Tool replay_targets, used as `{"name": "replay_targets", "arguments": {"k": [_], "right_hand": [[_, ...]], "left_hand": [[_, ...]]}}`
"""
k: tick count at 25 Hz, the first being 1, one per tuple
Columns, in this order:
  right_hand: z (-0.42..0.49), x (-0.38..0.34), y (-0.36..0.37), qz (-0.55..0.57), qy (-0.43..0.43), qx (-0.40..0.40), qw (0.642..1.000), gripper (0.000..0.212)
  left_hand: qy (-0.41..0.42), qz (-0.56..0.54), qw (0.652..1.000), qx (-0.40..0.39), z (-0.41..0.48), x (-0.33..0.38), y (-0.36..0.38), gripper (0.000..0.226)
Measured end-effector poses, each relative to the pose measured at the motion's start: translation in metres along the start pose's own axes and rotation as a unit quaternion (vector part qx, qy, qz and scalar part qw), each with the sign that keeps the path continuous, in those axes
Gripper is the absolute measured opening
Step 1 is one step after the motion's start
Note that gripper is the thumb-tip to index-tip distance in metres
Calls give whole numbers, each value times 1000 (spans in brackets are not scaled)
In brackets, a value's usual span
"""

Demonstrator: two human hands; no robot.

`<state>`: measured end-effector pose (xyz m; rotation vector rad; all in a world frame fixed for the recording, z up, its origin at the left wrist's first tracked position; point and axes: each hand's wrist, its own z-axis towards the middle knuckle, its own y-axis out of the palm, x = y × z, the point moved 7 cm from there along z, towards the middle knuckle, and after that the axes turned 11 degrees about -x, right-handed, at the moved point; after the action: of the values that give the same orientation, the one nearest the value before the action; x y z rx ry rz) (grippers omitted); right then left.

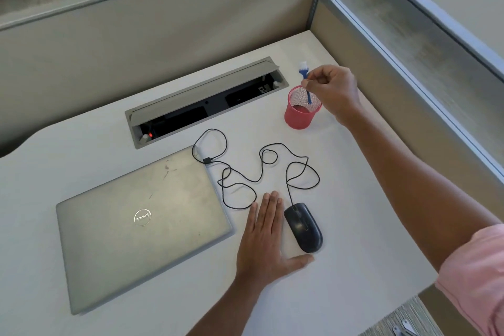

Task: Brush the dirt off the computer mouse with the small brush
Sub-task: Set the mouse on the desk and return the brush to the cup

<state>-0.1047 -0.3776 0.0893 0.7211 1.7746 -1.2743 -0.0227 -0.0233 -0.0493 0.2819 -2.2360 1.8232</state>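
**A:** Head view, status? Where's the brush?

**B:** Small brush (306, 82) is in the right hand (331, 90), fingers (311, 82) pinched on the blue handle mid-shaft. White bristles point up, handle tip down over the mouth of the red mesh cup (301, 108). Can't tell if the tip touches the cup wall.

**A:** Mouse?

**B:** Computer mouse (304, 226) sits on the worktop (354, 226) near the front, just right of the left hand (266, 234). Left hand lies flat, fingers spread open, holding nothing; thumb reaches under the mouse's near end.

**A:** Handling?

**B:** Brush looks light, thin plastic, soft bristles. A pinch is enough, but I'd shift the grip toward the handle end and flip it bristles-down. Mouse is a smooth hard shell, light, likely to slide under strokes. I'd steady it by the sides with the left hand.

**A:** Room?

**B:** Open worktop right of the mouse and between mouse and cup. Cable (261, 169) loops loosely behind the mouse and could snag. Closed laptop (141, 221) just left of the left hand. Partition wall close behind the cup; open cable tray (204, 101) well to the left of the cup.
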Motion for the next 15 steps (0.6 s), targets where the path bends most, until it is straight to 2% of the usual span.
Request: {"name": "replay_targets", "arguments": {"k": [4, 8, 15], "right_hand": [[9, 18, 12, -171, 43, 0, 984, 13], [14, 44, 24, -201, 107, -39, 973, 14], [12, 53, 34, -214, 146, -55, 964, 26]], "left_hand": [[-5, -7, 1000, -14, 1, -1, 0, 140], [-2, -13, 1000, -13, 1, 0, -1, 140], [-2, -17, 1000, -11, 1, -1, -1, 140]]}}
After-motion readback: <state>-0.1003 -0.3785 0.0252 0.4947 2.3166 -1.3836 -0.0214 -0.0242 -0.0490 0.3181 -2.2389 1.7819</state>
